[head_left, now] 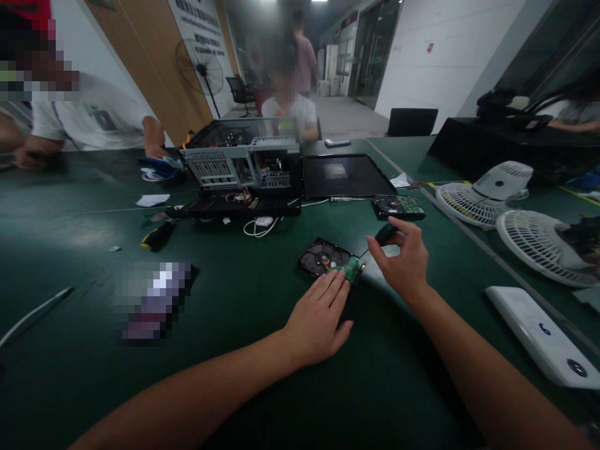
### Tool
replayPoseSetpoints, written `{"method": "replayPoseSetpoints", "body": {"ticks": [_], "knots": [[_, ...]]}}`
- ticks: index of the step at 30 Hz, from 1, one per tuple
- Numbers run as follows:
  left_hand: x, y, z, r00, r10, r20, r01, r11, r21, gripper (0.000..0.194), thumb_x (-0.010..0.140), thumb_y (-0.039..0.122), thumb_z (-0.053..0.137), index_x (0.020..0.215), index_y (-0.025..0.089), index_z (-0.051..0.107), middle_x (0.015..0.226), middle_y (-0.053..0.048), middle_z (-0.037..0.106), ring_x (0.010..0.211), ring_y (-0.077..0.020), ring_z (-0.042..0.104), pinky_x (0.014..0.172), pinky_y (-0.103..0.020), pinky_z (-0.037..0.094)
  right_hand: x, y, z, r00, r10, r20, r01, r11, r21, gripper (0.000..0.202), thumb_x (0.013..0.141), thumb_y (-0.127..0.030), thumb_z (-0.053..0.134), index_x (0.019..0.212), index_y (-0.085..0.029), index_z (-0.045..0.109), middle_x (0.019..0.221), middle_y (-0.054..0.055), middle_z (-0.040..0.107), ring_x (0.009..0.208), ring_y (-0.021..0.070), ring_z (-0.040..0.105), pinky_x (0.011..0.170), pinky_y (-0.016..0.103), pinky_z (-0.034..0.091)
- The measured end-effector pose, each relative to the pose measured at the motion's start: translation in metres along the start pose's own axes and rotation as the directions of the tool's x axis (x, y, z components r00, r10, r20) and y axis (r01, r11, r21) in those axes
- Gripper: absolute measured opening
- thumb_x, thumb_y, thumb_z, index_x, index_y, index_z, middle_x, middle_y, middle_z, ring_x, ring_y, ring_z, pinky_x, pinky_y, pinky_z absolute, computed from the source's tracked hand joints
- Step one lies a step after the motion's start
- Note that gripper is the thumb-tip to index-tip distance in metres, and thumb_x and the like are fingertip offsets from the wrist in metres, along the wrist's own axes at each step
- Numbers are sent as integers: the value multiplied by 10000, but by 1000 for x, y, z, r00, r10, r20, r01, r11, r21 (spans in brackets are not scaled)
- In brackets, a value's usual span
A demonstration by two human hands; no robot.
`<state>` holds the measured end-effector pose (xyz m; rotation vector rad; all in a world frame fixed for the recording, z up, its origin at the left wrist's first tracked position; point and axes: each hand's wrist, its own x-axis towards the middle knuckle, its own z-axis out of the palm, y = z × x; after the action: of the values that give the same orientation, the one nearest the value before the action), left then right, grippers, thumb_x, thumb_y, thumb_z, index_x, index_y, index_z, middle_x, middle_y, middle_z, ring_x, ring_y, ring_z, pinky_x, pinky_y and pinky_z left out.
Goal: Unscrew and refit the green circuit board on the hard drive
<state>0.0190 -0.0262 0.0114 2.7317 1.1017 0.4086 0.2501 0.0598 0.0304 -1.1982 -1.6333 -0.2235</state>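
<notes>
A hard drive (315, 257) lies on the dark green table with its green circuit board (352, 269) facing up. My left hand (323, 312) rests on its near edge, fingers stretched out flat over part of the board. My right hand (404, 259) is closed around the dark handle of a screwdriver (385, 235). The screwdriver's thin shaft slants down to the right side of the board; whether its tip sits in a screw cannot be made out. Behind my right hand lies a second hard drive (398, 207), also with green board showing.
An opened computer case (244, 165) stands at the back, beside its black side panel (347, 175). A yellow-black tool (158, 235) and a blurred-out phone-like object (162, 300) lie left. White fans (473, 200) and a white device (539, 334) are right. People sit across the table.
</notes>
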Motion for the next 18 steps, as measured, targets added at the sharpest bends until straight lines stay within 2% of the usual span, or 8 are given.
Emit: {"method": "replayPoseSetpoints", "body": {"ticks": [6,10,13,18], "knots": [[0,0,2,1000,4,-11,-4,1000,3,727,1015,486,462,1589,70,304,1672,-188,268,1570,-321,188,1282,-491,201,1,-5,-4,998,-3,62,-4,993,120,487,917,-209,615,1381,-230,469,1183,94,697,829,192,750,765,374,618],[0,-1,3,1000,9,-11,-9,1000,4,728,1021,494,449,1591,66,300,1674,-190,260,1572,-319,183,1283,-488,198,0,-3,-3,1000,-7,-11,7,1000,30,491,867,-264,712,1320,-225,524,1071,71,704,772,195,731,739,382,616],[0,-1,4,1000,9,-11,-9,1000,5,733,1016,490,461,1592,69,298,1674,-190,259,1571,-322,186,1280,-491,205,-1,-1,-2,998,-32,-52,31,999,-21,507,826,-298,766,1279,-225,551,1082,81,685,793,207,719,745,401,621],[0,-2,5,1000,10,-17,-10,1000,5,732,1017,491,457,1596,76,290,1676,-186,254,1571,-320,188,1280,-491,206,0,-4,-3,997,-70,30,66,990,125,505,910,-204,619,1394,-236,474,1194,104,693,914,216,749,803,409,628]]}}
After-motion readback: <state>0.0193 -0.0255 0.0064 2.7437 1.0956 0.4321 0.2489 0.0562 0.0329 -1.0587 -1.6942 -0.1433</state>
